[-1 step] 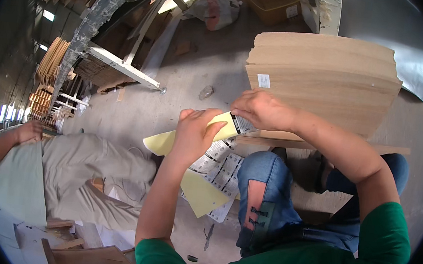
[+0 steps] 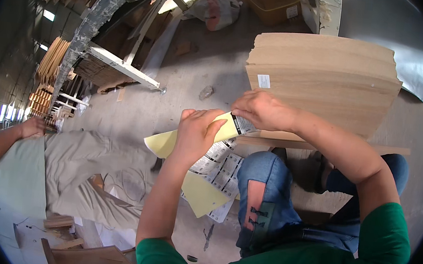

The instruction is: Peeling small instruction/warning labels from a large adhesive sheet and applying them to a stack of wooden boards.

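Yellow-backed sheet (image 2: 226,128) | head view: stretching near and left of the board stack (image 2: 324,87) | left hand (image 2: 196,131) is gripping its middle; right hand (image 2: 264,109) is pinching its printed right end | work is seemingly standing unfinished; printed sheets (image 2: 226,174) are lying below, perhaps awaiting handling.

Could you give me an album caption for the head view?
The left hand holds a curled yellow sheet while the right hand grips its printed end, near wooden panels.
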`<state>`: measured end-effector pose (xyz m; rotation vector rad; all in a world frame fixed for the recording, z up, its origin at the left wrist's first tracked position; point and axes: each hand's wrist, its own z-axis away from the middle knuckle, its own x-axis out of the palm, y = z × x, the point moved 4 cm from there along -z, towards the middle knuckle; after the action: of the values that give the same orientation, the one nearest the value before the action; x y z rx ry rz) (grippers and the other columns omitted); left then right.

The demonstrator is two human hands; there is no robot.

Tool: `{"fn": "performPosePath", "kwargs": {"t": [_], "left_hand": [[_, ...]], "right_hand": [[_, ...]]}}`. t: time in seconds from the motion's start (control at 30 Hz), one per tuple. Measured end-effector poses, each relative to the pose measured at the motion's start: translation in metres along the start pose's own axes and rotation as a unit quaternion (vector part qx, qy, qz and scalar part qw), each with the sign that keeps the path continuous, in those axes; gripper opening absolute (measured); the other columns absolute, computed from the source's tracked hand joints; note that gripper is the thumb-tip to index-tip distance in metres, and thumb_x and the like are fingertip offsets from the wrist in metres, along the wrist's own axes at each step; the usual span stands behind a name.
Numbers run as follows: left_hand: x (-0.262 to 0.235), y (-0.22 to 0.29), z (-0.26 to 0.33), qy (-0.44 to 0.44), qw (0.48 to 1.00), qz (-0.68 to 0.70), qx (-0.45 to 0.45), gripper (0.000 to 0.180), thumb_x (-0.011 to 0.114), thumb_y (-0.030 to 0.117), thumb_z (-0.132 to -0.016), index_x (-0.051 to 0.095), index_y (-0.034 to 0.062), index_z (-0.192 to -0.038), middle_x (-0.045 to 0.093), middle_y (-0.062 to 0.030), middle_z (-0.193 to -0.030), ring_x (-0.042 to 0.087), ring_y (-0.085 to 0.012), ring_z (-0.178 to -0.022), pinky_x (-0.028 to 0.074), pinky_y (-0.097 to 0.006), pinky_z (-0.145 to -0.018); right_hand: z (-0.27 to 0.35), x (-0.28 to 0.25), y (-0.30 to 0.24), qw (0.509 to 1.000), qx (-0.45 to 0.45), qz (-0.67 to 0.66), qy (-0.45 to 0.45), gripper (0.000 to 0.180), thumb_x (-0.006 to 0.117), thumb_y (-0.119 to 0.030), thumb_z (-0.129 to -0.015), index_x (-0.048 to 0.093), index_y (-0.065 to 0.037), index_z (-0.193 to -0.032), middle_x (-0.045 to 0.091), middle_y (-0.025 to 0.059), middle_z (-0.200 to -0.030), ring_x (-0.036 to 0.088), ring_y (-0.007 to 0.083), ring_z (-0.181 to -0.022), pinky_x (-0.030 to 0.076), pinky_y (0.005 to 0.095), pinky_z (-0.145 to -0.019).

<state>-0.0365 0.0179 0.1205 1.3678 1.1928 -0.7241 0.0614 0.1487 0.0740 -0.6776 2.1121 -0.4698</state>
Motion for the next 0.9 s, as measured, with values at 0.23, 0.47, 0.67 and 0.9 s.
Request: {"fn": "performPosePath", "kwargs": {"t": [0.23,0.47,0.67,0.9], "left_hand": [[0.007,-0.003,-0.009,0.013,0.998,0.054,-0.017,0.012,0.059,0.016,-0.086,0.066,0.0066,-0.091,0.057,-0.0062,-0.077,0.049,-0.022,-0.072,0.039,-0.03,-0.074],[0.017,-0.006,-0.016,0.017,0.997,0.08,0.005,0.011,0.057,0.013,-0.087,0.06,0.0029,-0.084,0.055,-0.0094,-0.076,0.052,-0.0236,-0.07,0.041,-0.032,-0.066],[0.024,-0.008,-0.018,-0.028,0.996,0.078,-0.035,0.01,0.056,0.011,-0.087,0.059,0.0017,-0.084,0.056,-0.0087,-0.078,0.053,-0.0236,-0.069,0.041,-0.031,-0.061],[0.036,-0.011,-0.03,-0.004,0.999,0.035,0.006,0.004,0.055,0.003,-0.084,0.056,0.0015,-0.088,0.055,-0.0119,-0.082,0.054,-0.0283,-0.071,0.043,-0.033,-0.062]], "right_hand": [[0.01,-0.011,-0.008,0.997,-0.035,0.053,0.037,0.02,0.058,-0.013,-0.08,0.064,-0.003,-0.097,0.063,0.0128,-0.088,0.059,0.031,-0.086,0.046,0.0387,-0.08],[0.024,-0.015,-0.024,0.96,-0.121,0.234,0.089,0.033,0.057,-0.015,-0.067,0.064,-0.004,-0.098,0.061,0.0045,-0.102,0.053,0.0206,-0.095,0.041,0.031,-0.083],[0.028,-0.013,-0.024,0.963,-0.134,0.211,0.097,0.029,0.056,-0.014,-0.067,0.063,-0.002,-0.092,0.06,0.0064,-0.101,0.053,0.0228,-0.094,0.041,0.0339,-0.085],[0.026,-0.008,-0.021,0.944,-0.176,0.243,0.14,0.025,0.057,-0.014,-0.063,0.06,0.001,-0.083,0.06,0.0114,-0.095,0.052,0.0261,-0.093,0.04,0.037,-0.087]]}}
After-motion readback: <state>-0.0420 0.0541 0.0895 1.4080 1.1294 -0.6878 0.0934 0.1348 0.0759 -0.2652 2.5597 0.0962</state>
